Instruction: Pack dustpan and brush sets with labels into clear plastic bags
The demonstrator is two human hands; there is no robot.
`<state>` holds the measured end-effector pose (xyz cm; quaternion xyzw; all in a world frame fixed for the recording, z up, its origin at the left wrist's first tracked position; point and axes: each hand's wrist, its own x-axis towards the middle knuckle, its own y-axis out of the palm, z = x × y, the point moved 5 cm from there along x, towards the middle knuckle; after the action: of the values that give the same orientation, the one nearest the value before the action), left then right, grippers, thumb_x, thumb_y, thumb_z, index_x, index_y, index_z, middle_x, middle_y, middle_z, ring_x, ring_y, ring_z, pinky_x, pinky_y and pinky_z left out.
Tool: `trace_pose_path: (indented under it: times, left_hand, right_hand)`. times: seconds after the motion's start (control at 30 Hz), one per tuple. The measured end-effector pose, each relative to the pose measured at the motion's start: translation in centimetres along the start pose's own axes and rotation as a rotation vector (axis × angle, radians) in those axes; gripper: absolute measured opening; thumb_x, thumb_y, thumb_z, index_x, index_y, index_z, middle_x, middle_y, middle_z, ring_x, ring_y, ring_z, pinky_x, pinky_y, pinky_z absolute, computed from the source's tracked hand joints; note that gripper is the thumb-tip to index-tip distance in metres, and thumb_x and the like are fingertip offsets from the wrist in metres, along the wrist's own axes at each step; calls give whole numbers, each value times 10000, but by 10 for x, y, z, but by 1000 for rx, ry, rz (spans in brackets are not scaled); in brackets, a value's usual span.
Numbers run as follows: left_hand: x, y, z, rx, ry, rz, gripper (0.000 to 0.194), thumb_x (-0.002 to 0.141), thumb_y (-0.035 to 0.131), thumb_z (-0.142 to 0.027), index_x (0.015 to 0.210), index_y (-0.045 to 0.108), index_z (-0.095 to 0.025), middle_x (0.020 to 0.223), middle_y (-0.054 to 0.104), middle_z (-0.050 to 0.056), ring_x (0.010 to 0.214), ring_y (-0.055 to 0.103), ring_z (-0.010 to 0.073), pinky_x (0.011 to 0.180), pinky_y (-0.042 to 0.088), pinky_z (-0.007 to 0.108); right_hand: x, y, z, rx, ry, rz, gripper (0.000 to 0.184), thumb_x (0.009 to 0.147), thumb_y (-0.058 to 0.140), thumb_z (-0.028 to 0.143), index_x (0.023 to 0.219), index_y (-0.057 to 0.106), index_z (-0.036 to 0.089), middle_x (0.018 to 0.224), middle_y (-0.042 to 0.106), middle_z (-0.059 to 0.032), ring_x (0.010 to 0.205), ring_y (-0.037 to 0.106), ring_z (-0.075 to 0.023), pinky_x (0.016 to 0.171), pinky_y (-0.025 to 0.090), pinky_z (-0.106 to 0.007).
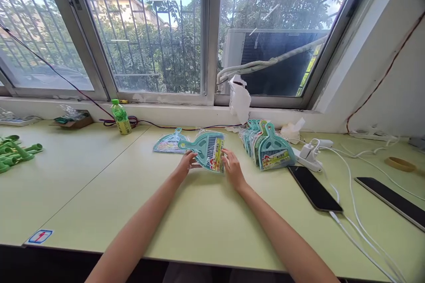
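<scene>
Both hands hold a packaged mint-green dustpan-and-brush set (203,148) a little above the table, its handle pointing left. My left hand (188,162) is closed on its lower left side, with clear wrap bunched by the fingers. My right hand (233,166) grips the wide right edge, beside the yellow printed label. Behind and to the left, another wrapped dustpan set (171,142) lies flat, partly covered by the held one. Several more sets stand in a leaning row to the right, the front dustpan (275,152) showing its label.
A green-capped bottle (121,119) and a small box (73,119) stand near the sill. Green plastic parts (15,152) lie far left. To the right are a phone (314,188), a power strip (307,159), white cables, a second dark device (392,199) and a tape roll (399,163).
</scene>
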<state>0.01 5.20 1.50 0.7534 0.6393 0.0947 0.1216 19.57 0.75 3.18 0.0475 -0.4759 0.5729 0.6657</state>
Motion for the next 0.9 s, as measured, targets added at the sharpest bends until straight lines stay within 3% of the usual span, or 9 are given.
trace_pose_path:
  times: [0.1, 0.2, 0.27, 0.37, 0.57, 0.73, 0.9]
  left_hand:
    - [2, -1, 1, 7, 0, 13, 272, 637, 659, -318, 788, 468, -198, 790, 649, -12, 702, 664, 176, 643, 572, 357]
    - [1, -1, 2, 32, -12, 9, 268, 636, 657, -329, 774, 465, -201, 732, 625, -26, 661, 650, 168, 616, 560, 338]
    - [0, 0, 3, 32, -24, 21, 266, 641, 665, -331, 773, 476, -198, 727, 625, -22, 649, 642, 162, 610, 553, 324]
    - [-2, 1, 2, 2, -44, 39, 268, 646, 687, -324, 796, 508, -191, 751, 642, -13, 655, 638, 154, 624, 547, 309]
    - [-3, -4, 1, 44, -66, 53, 310, 683, 706, -405, 866, 591, -183, 823, 683, 13, 749, 652, 178, 708, 523, 309]
    - [-4, -3, -1, 94, -52, 252, 408, 768, 664, -494, 1037, 619, -190, 1013, 686, 66, 873, 648, 191, 772, 518, 324]
    - [-7, -9, -3, 184, -73, 386, 440, 746, 721, -460, 1074, 623, -185, 1139, 656, 96, 938, 645, 190, 822, 503, 309]
  right_hand:
    - [2, -2, -20, 96, 134, -119, 374, 964, 342, 381, 1202, 538, 170, 1274, 547, -145, 1223, 501, -232, 990, 459, -443]
    - [1, 2, -38, 283, 294, -139, 413, 908, 441, 435, 1205, 521, 160, 1093, 637, -133, 978, 631, -226, 819, 544, -400]
    - [-1, 4, -48, 416, 398, -150, 543, 835, 552, 459, 1277, 456, 159, 939, 676, -88, 824, 656, -211, 725, 562, -374]
    - [-3, 6, -59, 567, 530, -198, 726, 723, 678, 464, 1323, 397, 167, 857, 691, -47, 757, 659, -200, 660, 564, -346]
    - [-4, 14, -66, 901, 761, -124, 436, 635, 787, 368, 970, 585, 176, 806, 711, -41, 705, 682, -177, 692, 570, -312]
    - [-5, 24, -57, 1079, 824, 11, 404, 653, 769, 363, 976, 578, 211, 831, 715, -9, 672, 689, -166, 634, 564, -285]
    - [-6, 22, -55, 1028, 811, -8, 394, 660, 764, 410, 952, 593, 210, 817, 723, -19, 667, 688, -175, 613, 552, -282]
